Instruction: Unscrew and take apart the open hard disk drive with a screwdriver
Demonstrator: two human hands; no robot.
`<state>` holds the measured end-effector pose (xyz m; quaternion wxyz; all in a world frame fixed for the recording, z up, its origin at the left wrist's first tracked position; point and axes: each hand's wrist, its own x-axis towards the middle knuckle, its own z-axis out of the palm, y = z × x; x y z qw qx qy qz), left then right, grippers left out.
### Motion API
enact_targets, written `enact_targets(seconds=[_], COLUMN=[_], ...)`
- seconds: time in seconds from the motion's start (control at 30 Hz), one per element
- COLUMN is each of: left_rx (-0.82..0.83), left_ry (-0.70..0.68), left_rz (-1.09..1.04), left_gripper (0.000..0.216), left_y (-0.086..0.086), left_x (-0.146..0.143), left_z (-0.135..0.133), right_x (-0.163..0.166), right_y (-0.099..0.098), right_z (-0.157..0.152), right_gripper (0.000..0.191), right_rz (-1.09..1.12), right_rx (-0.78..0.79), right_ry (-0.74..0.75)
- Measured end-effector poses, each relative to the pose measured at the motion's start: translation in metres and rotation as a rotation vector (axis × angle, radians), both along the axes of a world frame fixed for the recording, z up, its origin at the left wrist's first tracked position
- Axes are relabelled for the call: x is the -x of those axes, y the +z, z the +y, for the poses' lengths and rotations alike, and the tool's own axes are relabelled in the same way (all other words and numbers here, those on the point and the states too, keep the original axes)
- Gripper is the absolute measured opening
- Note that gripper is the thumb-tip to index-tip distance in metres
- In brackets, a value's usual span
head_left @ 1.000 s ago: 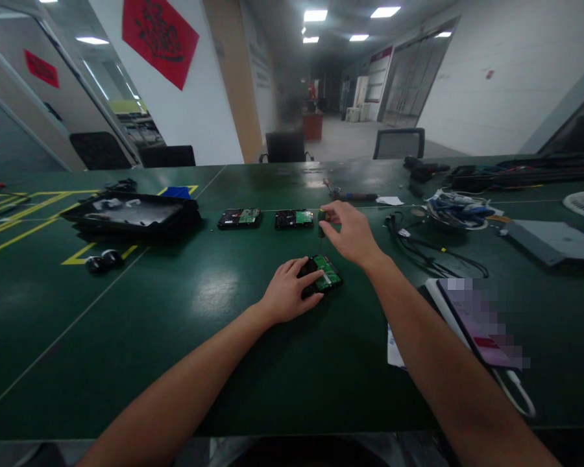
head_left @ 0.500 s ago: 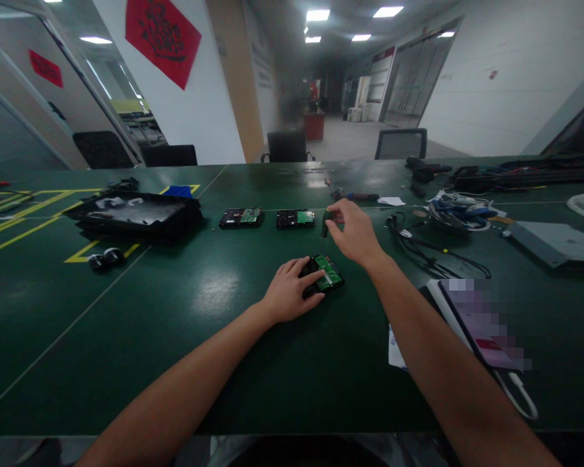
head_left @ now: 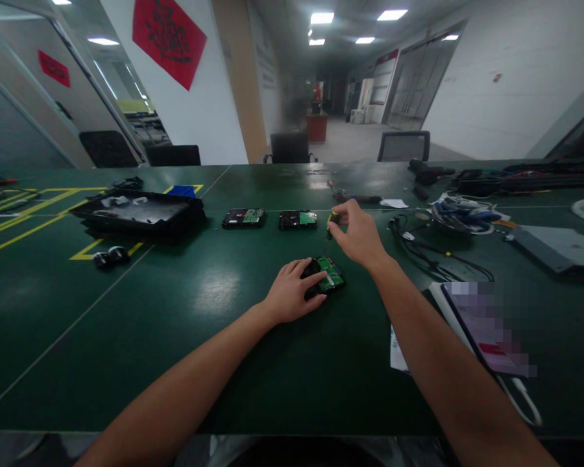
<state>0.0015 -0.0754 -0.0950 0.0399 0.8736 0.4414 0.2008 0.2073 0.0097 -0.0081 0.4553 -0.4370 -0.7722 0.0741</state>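
Note:
A hard drive with a green circuit board facing up lies on the green table. My left hand grips it from the left, thumb along the near edge and one finger stretched over the board; its left part is hidden beneath that hand. My right hand pinches the yellow-and-black handle of a small screwdriver above the drive's far side. Its thin shaft points down; the tip is too faint to tell whether it touches. Two more hard drives, a left one and a right one, lie farther back.
A black tray with small parts stands at the left. Behind my right hand lies a tool with a dark handle. Black cables, a bundle of blue cables, a grey metal box and a phone occupy the right.
The screwdriver has risen slightly from the drive, and its handle now shows more yellow. My left hand stays on the hard drive. The whole view has shifted a little.

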Motion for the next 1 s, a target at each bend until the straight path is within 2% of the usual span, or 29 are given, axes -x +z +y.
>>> enact_targets(seconds=[0.17, 0.37, 0.57, 0.77, 1.0], left_rx=[0.007, 0.002, -0.005, -0.011, -0.027], left_ry=[0.002, 0.0, 0.003, -0.001, -0.002], left_rz=[0.007, 0.013, 0.01, 0.019, 0.028], left_gripper=[0.057, 0.057, 0.056, 0.057, 0.057], left_y=[0.0001, 0.001, 0.0003, -0.0017, -0.0012], left_x=[-0.0003, -0.0006, -0.0006, -0.0003, -0.0007], left_z=[0.0002, 0.0, 0.0002, 0.0007, 0.0001], right_x=[0.0003, 0.0002, 0.0001, -0.0006, 0.0009], right_y=[0.0003, 0.002, 0.0022, 0.0019, 0.0018], right_z=[-0.0009, -0.0017, -0.0022, -0.0014, -0.0023], right_gripper=[0.023, 0.021, 0.022, 0.021, 0.022], right_rz=[-0.017, -0.011, -0.037, -0.02, -0.043], right_rx=[0.004, -0.001, 0.0, -0.019, -0.039], right_ry=[0.055, 0.013, 0.08, 0.007, 0.074])
